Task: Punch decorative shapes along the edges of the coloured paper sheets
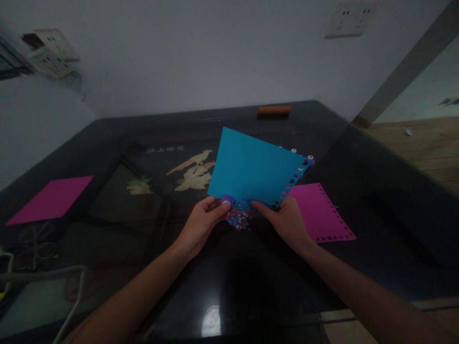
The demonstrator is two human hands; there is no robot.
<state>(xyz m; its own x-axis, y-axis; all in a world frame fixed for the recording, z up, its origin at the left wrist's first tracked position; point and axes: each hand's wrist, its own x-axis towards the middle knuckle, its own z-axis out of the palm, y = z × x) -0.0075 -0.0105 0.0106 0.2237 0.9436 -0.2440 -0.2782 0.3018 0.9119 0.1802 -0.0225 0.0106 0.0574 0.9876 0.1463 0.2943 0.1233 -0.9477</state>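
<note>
A sheet of blue paper [251, 165] is held tilted above the dark table, with a row of small punched holes along its right edge. My left hand [199, 224] is closed on a small purple paper punch [228, 199], which sits at the sheet's lower left edge. My right hand [287, 220] pinches the sheet's lower right side, thumb on top. Below the sheet, between my hands, lies a pile of coloured paper bits [239, 220]. Several small white round tops [294, 151] show past the sheet's upper right edge; the rest of them is hidden.
Pink paper with punched edges [328, 215] lies right of my right hand. Another pink sheet [53, 198] is at the left. An orange-brown cylinder [274, 110] rests at the table's back edge. A pale wire-like frame [81, 286] stands at the lower left. The wall [197, 57] borders the table behind.
</note>
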